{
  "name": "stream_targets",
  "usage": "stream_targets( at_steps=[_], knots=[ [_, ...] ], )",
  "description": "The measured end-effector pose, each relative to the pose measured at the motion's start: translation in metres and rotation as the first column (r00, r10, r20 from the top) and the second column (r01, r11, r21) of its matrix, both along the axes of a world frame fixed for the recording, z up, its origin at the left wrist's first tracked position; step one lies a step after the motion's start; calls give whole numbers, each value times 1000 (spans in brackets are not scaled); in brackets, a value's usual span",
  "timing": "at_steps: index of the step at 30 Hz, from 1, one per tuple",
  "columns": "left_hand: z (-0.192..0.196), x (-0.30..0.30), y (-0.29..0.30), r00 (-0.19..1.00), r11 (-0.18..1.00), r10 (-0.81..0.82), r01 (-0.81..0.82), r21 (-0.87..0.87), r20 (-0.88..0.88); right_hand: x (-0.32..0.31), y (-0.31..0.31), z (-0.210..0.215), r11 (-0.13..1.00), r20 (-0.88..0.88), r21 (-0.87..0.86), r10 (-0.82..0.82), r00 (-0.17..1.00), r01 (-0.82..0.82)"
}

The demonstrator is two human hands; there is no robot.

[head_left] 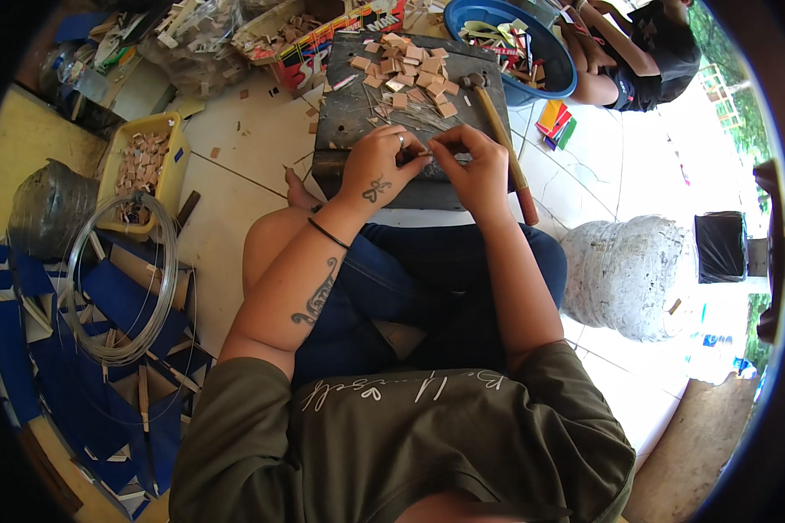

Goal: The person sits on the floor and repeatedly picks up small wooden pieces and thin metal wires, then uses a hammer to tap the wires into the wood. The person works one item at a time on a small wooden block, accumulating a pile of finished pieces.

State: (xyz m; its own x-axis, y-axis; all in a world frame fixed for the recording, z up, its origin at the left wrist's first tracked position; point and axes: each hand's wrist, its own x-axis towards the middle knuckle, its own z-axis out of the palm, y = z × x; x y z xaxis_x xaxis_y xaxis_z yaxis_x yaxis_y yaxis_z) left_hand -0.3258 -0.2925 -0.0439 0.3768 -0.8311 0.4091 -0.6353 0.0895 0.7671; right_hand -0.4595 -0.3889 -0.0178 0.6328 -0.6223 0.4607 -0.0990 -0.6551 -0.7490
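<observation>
My left hand (382,162) and my right hand (477,165) meet over the near part of a dark block (340,126). The fingertips of both are pinched close together. Whatever lies between them is too small and too covered to name. Just beyond, a heap of small flat brown squares (407,74) sits on the block, with thin wire pieces (421,113) scattered on its near side. A hammer (503,135) with a wooden handle lies along the block's right side, close to my right hand, its red-brown end past the near edge.
At left are a yellow basket (180,155) of brown pieces, a wire coil (167,288) and blue folded pieces (131,283). A box (292,65) and a blue basin (569,78) stand beyond. Another person (663,52) sits far right; a whitish container (628,275) is nearer.
</observation>
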Motion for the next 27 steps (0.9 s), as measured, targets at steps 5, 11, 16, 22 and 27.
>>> stream_targets(
  at_steps=[5, 11, 16, 22, 27],
  knots=[
    [1, -1, 1, 1000, 1000, 6, -6, 10, 9, 1, 2, -1, 992, 68, 121, -50, 996, 42],
    [1, 0, 1, 1000, 1000, -9, 9, -6, 15, 0, 1, -2, 999, 40, 37, -32, 999, 31],
    [1, 0, 1, 1000, 1000, -6, 6, 4, -6, -1, 2, -1, 1000, 39, 16, -27, 999, 26],
    [0, 1, 1, 1000, 1000, -8, 8, 6, -3, -1, 2, -1, 1000, 42, 11, -16, 999, 16],
    [1, 1, 1, 1000, 1000, -11, 11, 2, -11, -1, 3, 0, 999, 7, -45, -5, 1000, 6]
  ],
)
